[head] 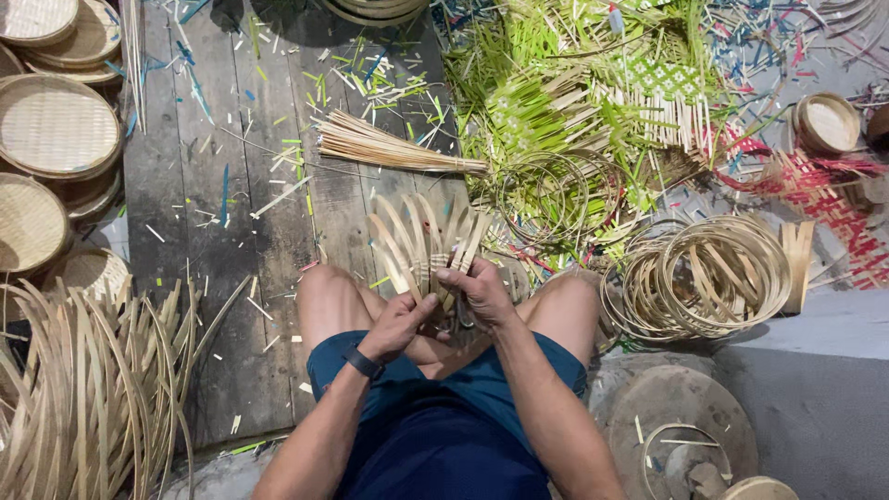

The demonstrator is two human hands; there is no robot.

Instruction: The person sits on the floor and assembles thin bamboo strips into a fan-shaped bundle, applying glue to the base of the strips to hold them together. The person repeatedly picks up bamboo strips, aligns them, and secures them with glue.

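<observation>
What we cannot make out

Our left hand [396,324] and right hand [477,289] cover the lower ends of the bamboo strips [421,241]; edges crop the woven trays [51,125].

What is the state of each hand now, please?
Left hand: fingers closed on the lower end of the fan of bamboo strips.
Right hand: fingers closed on the same fan of bamboo strips, a little higher.

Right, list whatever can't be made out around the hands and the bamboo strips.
Head view only:
- Lower ends of the fanned pale bamboo strips: covered by the left hand and right hand.
- Stack of round woven bamboo trays: cut off by the left edge.
- Coloured scraps on the plank floor: too small to tell apart.
</observation>
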